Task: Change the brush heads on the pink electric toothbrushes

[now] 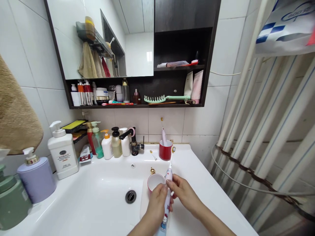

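Head view: left-hand grip point(157, 200) and right-hand grip point(185, 193) both clasp the electric toothbrush point(168, 196), seemingly adjusting it, the next move needing steady support.

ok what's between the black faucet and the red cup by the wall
In the head view, a loose brush head lies on the white ledge between the black faucet and red cup.

Hands point(157, 200) partly cover the toothbrush point(168, 196), cropped at the bottom; the tan towel point(18, 111) runs off left.

Dark mirrored cabinet point(183, 16) on white-tiled wall point(228, 42).
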Action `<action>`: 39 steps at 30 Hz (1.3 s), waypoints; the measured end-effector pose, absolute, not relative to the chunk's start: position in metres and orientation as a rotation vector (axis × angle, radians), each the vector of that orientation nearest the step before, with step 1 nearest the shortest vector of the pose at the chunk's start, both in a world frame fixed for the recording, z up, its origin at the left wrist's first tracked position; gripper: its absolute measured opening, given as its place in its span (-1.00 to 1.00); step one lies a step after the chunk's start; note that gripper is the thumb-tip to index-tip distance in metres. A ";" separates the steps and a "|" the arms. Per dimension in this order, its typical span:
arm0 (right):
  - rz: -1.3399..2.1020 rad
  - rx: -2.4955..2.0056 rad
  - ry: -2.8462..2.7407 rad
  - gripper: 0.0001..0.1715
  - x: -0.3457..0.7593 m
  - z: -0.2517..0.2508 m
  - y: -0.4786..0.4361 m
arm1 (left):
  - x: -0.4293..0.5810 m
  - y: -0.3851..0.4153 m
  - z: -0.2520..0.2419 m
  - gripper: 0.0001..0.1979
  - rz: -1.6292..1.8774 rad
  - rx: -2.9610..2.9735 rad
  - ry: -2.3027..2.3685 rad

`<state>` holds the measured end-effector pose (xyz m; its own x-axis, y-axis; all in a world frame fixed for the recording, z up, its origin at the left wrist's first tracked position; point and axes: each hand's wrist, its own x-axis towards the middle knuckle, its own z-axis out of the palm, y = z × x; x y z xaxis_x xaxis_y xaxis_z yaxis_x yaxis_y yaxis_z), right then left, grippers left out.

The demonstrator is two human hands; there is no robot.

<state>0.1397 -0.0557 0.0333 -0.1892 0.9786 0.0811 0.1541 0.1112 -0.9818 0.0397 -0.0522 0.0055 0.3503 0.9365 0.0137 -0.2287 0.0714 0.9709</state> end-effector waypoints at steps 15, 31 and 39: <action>1.062 -1.219 -1.803 -0.82 0.128 0.025 -0.065 | 0.008 -0.025 0.030 -0.71 1.543 0.629 0.684; 1.601 -1.112 -1.562 -0.68 0.128 0.033 -0.071 | -0.002 -0.023 0.031 -0.75 1.472 0.691 0.625; 1.302 -0.980 -1.319 -0.68 0.113 0.039 -0.059 | 0.007 -0.029 0.024 -0.69 1.285 1.174 0.787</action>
<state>0.1134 -0.0586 0.0387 -0.1732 0.9789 0.1081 -0.0953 0.0926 -0.9911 0.0075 -0.0292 0.0245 0.1709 0.9717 0.1630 -0.2968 -0.1069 0.9489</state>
